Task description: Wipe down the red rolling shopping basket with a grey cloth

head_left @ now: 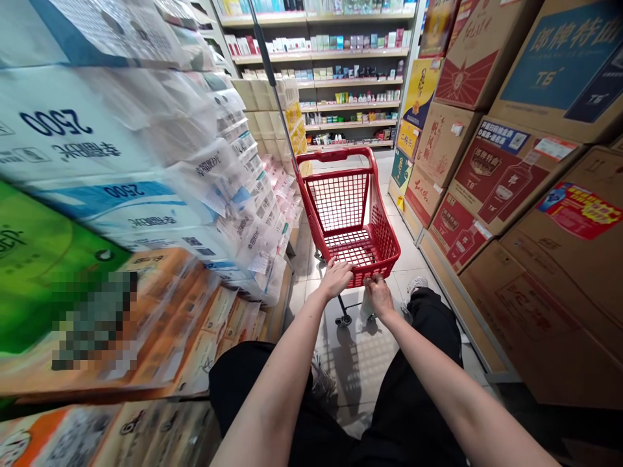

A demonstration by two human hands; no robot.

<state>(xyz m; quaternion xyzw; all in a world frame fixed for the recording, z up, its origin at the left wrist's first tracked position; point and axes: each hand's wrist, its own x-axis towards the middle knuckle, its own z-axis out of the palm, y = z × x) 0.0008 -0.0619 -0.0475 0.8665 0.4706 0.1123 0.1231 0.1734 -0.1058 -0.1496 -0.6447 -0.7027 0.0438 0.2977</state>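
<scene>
A red plastic shopping cart (384,233) stands in a narrow store aisle in front of me, and its basket holds nothing. My left hand (337,276) rests on the near rim of the basket with its fingers curled over the edge. My right hand (378,293) grips the same rim a little to the right, fingers closed on it. The cart's wheels (344,319) sit on the pale tiled floor just below my hands. My legs in black trousers fill the lower middle of the view.
Stacked packs of paper tissue rolls (121,194) wall in the left side. Cardboard cartons (511,168) are piled along the right. Shelves of small goods (350,78) close the aisle's far end. A thin metal pole (267,65) rises at the left stack.
</scene>
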